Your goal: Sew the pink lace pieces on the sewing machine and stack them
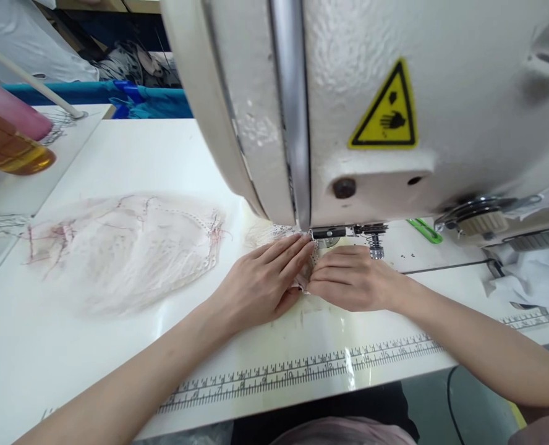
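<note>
My left hand [263, 278] lies flat with its fingers stretched forward over a piece of pale lace fabric [268, 233], right beside the presser-foot area of the sewing machine [371, 37]. My right hand [348, 278] is close by on the right, its fingers curled and closed on the near edge of the same lace. The fingers mostly cover that fabric, and the needle is hidden behind the machine head and hands. Left of my hands, a sheer whitish lace piece [130, 253] with reddish loose threads rests on the white table [158, 148].
A printed ruler [302, 369] runs along the table's front edge. Green thread snips [425, 230] lie behind my right hand. A pink thread cone [19, 111] and an amber one [28, 157] stick in at the left. White scraps [534, 281] lie at the right.
</note>
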### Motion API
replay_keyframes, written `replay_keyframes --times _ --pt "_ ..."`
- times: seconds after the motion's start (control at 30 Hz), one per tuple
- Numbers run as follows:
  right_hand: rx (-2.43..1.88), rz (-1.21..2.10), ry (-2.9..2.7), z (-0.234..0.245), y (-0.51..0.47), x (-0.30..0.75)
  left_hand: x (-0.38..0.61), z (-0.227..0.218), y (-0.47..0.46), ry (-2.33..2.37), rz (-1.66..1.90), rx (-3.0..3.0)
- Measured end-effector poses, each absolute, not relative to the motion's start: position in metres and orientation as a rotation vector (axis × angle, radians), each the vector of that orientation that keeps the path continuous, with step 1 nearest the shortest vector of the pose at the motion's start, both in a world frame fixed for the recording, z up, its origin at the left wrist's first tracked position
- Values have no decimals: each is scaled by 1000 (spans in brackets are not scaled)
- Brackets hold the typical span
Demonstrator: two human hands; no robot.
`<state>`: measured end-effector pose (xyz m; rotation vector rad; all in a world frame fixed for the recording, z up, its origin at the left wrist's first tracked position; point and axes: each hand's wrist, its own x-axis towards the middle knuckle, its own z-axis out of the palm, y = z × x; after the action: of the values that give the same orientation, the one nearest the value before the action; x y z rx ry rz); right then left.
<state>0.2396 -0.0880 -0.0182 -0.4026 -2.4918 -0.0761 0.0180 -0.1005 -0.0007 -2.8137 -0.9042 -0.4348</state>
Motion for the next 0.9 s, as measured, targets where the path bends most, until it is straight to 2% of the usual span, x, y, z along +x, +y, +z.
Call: replay_keyframes --times 0.9 --pt "-432 -184 -2413 -19 -91 228 13 3 -92 -904 -422 -2785"
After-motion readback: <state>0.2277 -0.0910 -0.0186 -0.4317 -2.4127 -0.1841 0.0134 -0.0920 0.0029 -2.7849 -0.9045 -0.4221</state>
